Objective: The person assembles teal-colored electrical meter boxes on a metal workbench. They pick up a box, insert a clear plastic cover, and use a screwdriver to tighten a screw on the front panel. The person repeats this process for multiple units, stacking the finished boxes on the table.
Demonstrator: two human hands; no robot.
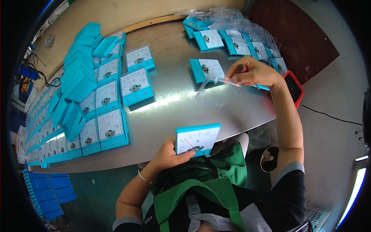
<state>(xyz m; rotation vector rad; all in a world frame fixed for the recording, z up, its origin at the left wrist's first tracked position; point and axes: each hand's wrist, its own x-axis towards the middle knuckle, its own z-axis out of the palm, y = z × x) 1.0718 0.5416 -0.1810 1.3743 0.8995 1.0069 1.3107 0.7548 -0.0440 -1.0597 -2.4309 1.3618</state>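
Note:
My left hand [165,155] is closed round a blue analog meter [197,140], its white dial facing up and tilted toward me, at the table's near edge. Up and to the right, my right hand [255,73] pinches a clear plastic cover [217,92], blurred by motion. Something small, red and dark [242,68] also shows between those fingers; its kind I cannot make out. Just beyond the cover lies another meter [208,70] with a bare dial and a small metal part at its middle.
Rows of blue meters [110,127] fill the table's left side, with blue housings [80,73] heaped on them. Clear covers [232,19] pile up at the back right, behind more meters [208,40]. A red bin [299,91] stands at the right edge.

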